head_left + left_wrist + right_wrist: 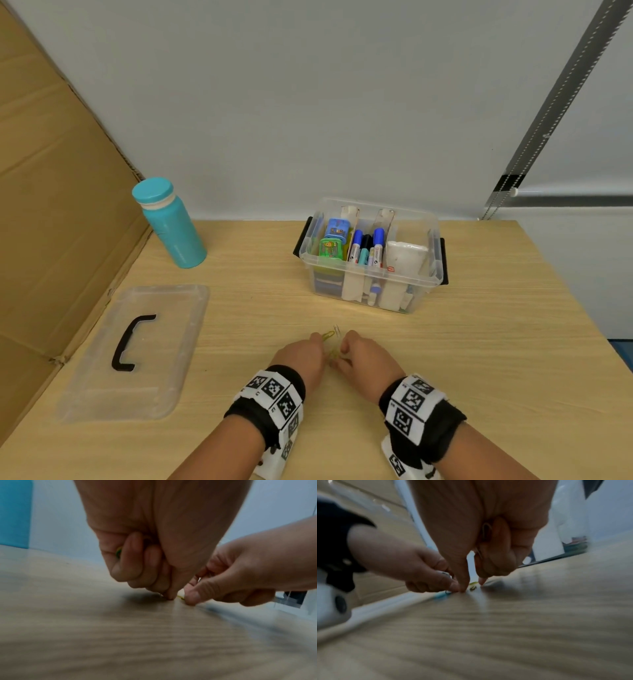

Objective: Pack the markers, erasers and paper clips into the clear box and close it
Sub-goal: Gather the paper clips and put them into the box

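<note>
**Supervisor:** Report hand status.

**Operator:** I read both hands low on the counter [445, 342], close together near the front edge. The left hand [301, 358] has its fingers [126, 562] curled in; the left wrist view shows a yellow-green paper clip tucked between two of them, and its fingertip touches the counter. The right hand [368, 359] also has its fingers [494, 555] curled, with a wire loop visible against one finger in the right wrist view. Thumb and forefinger tips are down on the counter, either side of a yellow clip. I cannot tell whether that clip is already pinched.

**Supervisor:** Location of the task items?

**Operator:** The paper clips [330, 337] lie on the counter between and just beyond the two hands. The clear box [371, 286] stands open further back, well apart from the hands. I see markers [367, 248] upright in its middle compartment and erasers [332, 240] in its left compartment. A white bundle occupies the right compartment. The lid [137, 353], with a black handle, lies flat at the left of the counter.

**Supervisor:** Other objects?

**Operator:** A teal bottle [171, 224] stands behind the lid, beside a cardboard panel [51, 205].
</note>
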